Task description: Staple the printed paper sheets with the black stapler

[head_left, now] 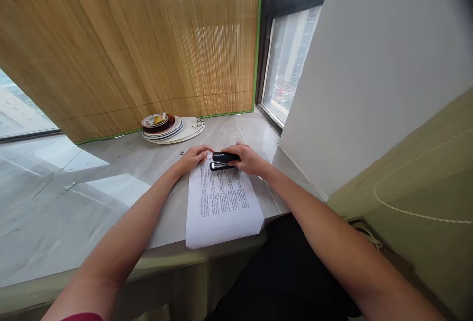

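A black stapler [225, 156] lies over the far part of a printed sheet of paper [221, 227], its jaws apart and pointing left. My right hand [248, 159] is wrapped around the stapler's back end from the right. On the other side, my left hand [195, 158] holds the far left corner of the paper, with a fingertip close to the stapler's nose. Lines of dark print cover the sheet, and its near end hangs over the ledge's front edge. Whether it is one sheet or more, I cannot tell.
Small grey bits, perhaps staples [181, 153], lie left of my left hand. Stacked plates [162, 131] stand at the back of the tiled ledge [118, 163]. A bamboo blind [148, 40] hangs behind; a white wall [369, 65] rises at right beside the window [290, 60].
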The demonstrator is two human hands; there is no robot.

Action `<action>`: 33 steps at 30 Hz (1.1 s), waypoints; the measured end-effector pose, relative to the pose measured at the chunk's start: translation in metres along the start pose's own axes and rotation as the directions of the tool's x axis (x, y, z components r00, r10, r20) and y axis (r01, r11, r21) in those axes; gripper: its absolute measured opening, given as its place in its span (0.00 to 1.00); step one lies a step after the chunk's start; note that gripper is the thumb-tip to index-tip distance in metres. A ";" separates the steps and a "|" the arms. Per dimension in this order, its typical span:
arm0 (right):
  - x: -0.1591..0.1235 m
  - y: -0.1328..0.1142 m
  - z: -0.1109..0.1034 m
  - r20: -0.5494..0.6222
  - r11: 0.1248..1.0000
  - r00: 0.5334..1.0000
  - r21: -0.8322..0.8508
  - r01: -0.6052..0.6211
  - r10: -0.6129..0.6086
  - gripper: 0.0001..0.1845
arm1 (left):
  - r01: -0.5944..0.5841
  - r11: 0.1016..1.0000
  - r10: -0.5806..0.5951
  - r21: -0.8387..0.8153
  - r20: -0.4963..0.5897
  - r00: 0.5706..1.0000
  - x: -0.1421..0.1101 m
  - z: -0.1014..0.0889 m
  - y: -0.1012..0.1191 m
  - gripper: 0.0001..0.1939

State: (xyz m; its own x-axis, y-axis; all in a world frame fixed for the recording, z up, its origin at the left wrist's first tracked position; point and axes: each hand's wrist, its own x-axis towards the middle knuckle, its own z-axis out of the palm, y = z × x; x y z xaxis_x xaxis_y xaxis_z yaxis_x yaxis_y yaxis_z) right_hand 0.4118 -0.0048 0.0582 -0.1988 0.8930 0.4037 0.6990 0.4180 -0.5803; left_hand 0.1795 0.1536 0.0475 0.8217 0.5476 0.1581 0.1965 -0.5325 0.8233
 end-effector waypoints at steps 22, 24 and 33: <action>-0.012 0.022 -0.021 0.181 0.809 0.936 0.472 -0.351 0.301 0.27 | 0.061 0.944 -0.062 -0.323 0.006 0.998 0.006 -0.002 -0.013 0.30; -0.009 0.020 -0.019 0.206 0.776 0.921 0.497 -0.388 0.329 0.27 | 0.061 0.929 -0.060 -0.365 0.014 0.998 0.007 -0.003 -0.016 0.39; -0.007 0.017 -0.021 0.150 0.759 0.889 0.471 -0.449 0.433 0.33 | 0.091 0.924 -0.083 -0.371 0.036 0.996 0.011 -0.003 -0.022 0.51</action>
State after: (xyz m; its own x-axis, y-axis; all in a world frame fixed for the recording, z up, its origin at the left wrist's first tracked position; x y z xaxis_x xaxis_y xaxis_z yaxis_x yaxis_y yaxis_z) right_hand 0.4393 -0.0072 0.0607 0.0230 0.9997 0.0013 0.2967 -0.0056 -0.9550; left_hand 0.1827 0.1738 0.0326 0.8212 0.5665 0.0690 0.0579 -0.2030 0.9775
